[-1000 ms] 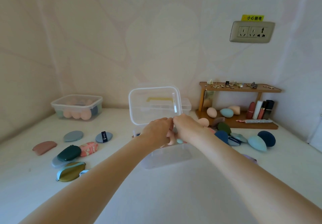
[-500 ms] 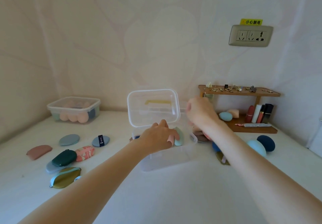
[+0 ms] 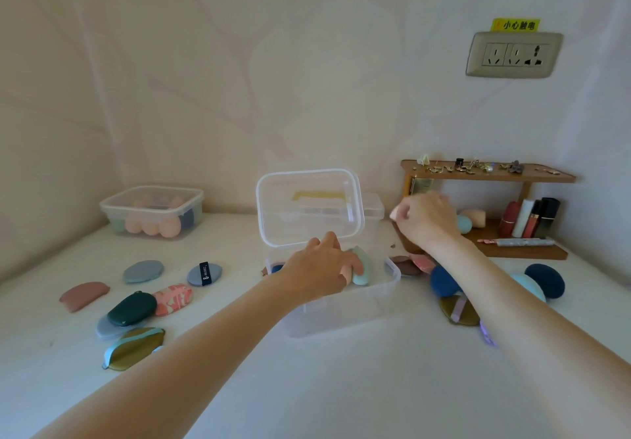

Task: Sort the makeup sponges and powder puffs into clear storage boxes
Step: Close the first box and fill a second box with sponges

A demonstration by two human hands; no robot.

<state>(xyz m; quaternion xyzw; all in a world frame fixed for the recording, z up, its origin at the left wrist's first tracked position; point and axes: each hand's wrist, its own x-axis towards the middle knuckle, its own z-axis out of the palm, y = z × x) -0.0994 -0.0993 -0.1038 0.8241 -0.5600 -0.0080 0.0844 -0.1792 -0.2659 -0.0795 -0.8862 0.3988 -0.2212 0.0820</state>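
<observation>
Left hand (image 3: 317, 268) reached into the open clear box (image 3: 341, 312) mid-tabletop, fingers curled on a mint sponge (image 3: 362, 268) inside | right hand (image 3: 425, 221) hovered before the wooden shelf (image 3: 491, 251), fingers curled, pinching something pale pink | second box (image 3: 152, 213) back-left held peach sponges

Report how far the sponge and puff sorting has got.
Done: the far box is lidded, with sponges inside. In hand: the left hand is in the open box at a mint sponge; the right hand is curled near the shelf, grip contents unclear. Left: flat puffs on the left, blue sponges and puffs on the right, and sponges on the shelf.
</observation>
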